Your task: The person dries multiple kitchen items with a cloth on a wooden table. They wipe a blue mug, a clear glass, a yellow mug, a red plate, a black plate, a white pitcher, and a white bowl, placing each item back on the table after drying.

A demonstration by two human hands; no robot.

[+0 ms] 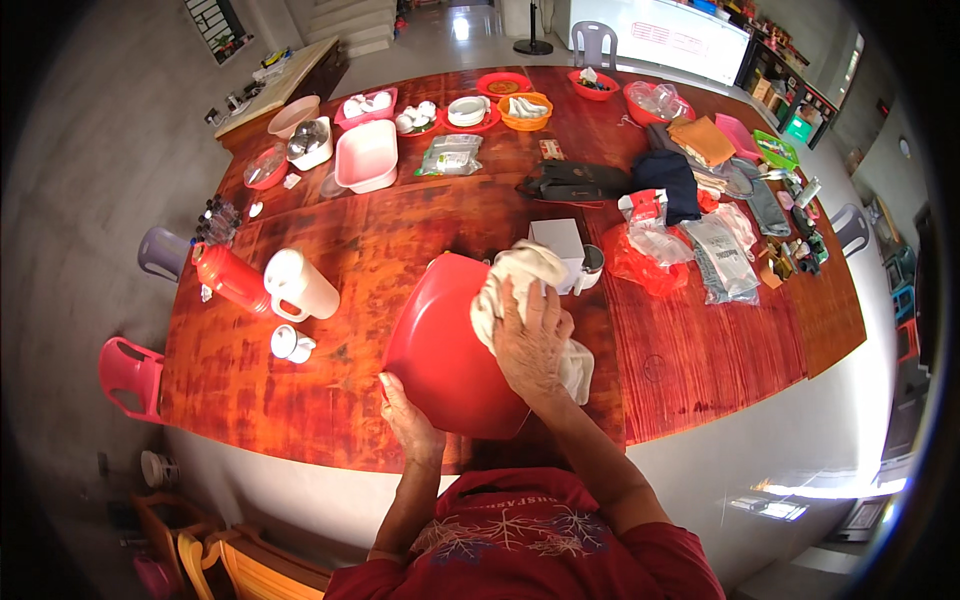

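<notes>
Right hand presses cloth into tilted red basin.

A: What packaging lies on the table?

B: A clear plastic packet lies far, centre. A small white box sits just beyond the middle. To the right lie a red plastic bag and grey-printed clear packets.

A: Any signs?

B: A white panel with red markings, far right.
</notes>
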